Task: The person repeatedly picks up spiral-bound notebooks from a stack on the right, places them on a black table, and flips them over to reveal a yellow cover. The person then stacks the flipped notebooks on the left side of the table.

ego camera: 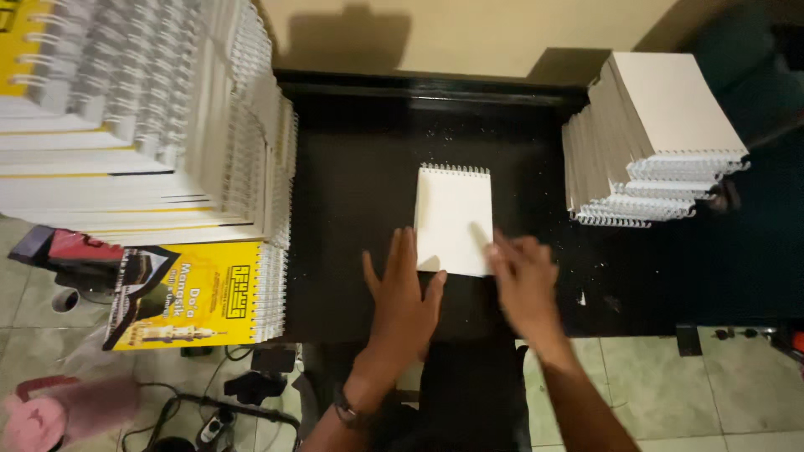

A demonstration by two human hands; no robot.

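Nearest us, our left hand [402,297] lies flat on the black table [352,192], fingers spread apart, palm down, gripping nothing; fingertips touch the lower left corner of the white notepad [453,219]. Our right hand [523,280], blurred, sits at abt 4 o'clock from the pad, fingers loosely apart, tips on its lower right corner; can't tell if it pinches the paper.

The pad lies w/ matte white rectangular sheet up, wire spiral along its far edge, roughly mid-table. Tabletop is dark, slightly glossy, flecked w/ small white paper bits. Bare table shows all around the pad, esp. at 9 and 12 o'clock.

At 8 o'clock from the pad, a yellow-cover spiral notebook [197,293] hangs at the table's left edge. Beyond it, at 10 o'clock, a tall leaning stack of bound notebooks [167,125], wire coils showing. At 2 o'clock, a shorter stack of plain grey-white pads [653,138], spirals facing us, near the right side.
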